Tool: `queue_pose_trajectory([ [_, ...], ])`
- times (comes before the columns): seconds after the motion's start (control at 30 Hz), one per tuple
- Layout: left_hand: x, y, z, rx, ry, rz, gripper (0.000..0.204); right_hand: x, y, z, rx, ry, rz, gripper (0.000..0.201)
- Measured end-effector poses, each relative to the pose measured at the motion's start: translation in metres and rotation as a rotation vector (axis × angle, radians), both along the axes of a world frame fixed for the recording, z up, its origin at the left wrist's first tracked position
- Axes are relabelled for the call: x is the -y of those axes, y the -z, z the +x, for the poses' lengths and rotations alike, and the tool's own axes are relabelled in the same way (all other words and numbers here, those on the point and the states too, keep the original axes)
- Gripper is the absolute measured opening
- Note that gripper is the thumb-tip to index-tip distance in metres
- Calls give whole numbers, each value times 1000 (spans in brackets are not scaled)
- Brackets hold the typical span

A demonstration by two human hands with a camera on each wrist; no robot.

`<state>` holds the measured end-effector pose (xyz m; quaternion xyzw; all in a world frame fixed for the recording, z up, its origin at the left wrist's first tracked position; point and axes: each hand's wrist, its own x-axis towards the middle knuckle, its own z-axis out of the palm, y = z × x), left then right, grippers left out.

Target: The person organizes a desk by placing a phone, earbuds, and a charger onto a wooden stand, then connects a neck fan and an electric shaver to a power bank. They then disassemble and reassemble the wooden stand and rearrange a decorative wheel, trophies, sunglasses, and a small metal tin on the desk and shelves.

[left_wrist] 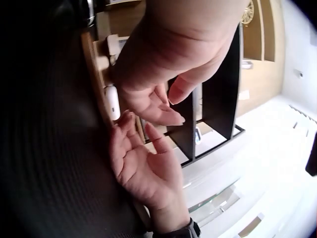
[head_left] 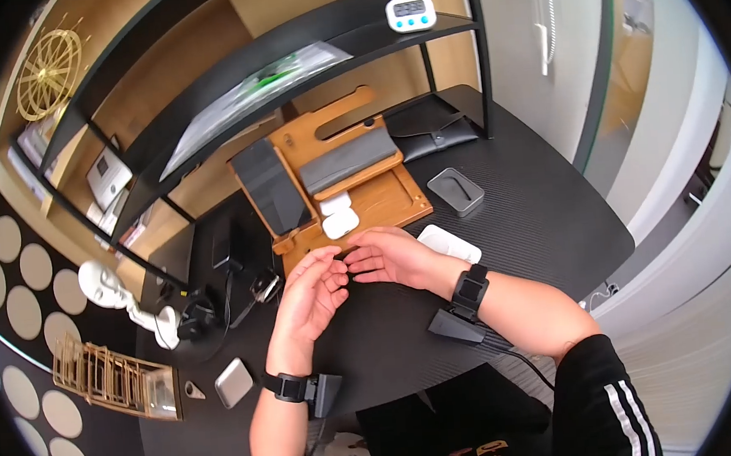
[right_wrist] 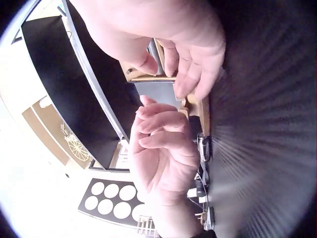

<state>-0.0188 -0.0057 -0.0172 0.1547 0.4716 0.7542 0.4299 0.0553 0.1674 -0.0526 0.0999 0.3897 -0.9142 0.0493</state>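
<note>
My left hand (head_left: 309,293) and right hand (head_left: 393,260) hover palms inward over the front of a wooden desk organizer (head_left: 419,203), fingertips close together. Fingers on both are loosely bent, and nothing shows between them in either wrist view. Just beyond the fingertips, a white earbud case (head_left: 341,224) sits on the organizer. A dark phone (head_left: 276,188) leans on its left side, and a grey glasses case (head_left: 348,160) lies across its middle. Beside the right hand is a white tray (head_left: 451,245), partly covered by that hand. A watch (head_left: 265,286) stands left of the left hand.
A grey tray (head_left: 456,192) and a black pouch (head_left: 437,138) lie at the right back. Headphones (head_left: 195,314), a white mannequin-like stand (head_left: 102,284) and a small white tray (head_left: 234,383) are on the left. A black shelf with a timer (head_left: 411,13) spans the back.
</note>
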Motion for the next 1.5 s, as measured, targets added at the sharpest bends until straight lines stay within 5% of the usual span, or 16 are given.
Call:
queue_pose_trajectory([
  [0.17, -1, 32, -29, 365, 114, 73, 18, -16, 12, -7, -4, 500, 75, 11],
  [0.23, 4, 36, -32, 371, -4, 53, 18, -18, 7, -9, 35, 568, 51, 11],
  [0.3, 6, 36, -33, 384, -13, 65, 17, -17, 8, -15, -90, 695, 425, 12],
  [0.37, 4, 38, -30, 404, -40, 68, 16, -17, 12, -31, -152, 681, 525, 14],
  [0.43, 0, 36, -23, 322, -42, 34, 16, -12, 2, -46, -378, 578, 1021, 16],
  [0.47, -1, 36, -20, 296, -46, 24, 16, -13, -2, -49, -307, 549, 1288, 23],
  [0.6, 0, 34, -17, 286, -61, 21, 15, -2, -27, -55, -109, 337, 1612, 32],
  [0.73, -1, 38, -20, 293, -58, 34, 15, 2, -19, -58, -83, 334, 1754, 42],
  [0.97, -4, 32, -12, 233, -89, -39, 18, -8, -25, -47, 1, 175, 1771, 45],
  [1.17, -7, 27, -4, 43, -45, -141, 21, -15, -10, -32, -170, 161, 1670, 47],
  [1.27, -6, 30, -5, -26, -11, -166, 24, -16, -3, -18, -321, 70, 1172, 44],
  [1.3, -7, 29, -4, -53, -1, -180, 25, -14, -5, -14, -317, 69, 1171, 44],
  [1.37, -9, 24, 1, -67, -16, -214, 27, -11, -10, -7, -139, 13, 668, 37],
  [1.5, -9, 25, 2, -98, 9, -179, 26, -14, 3, -10, -253, 56, 824, 34],
])
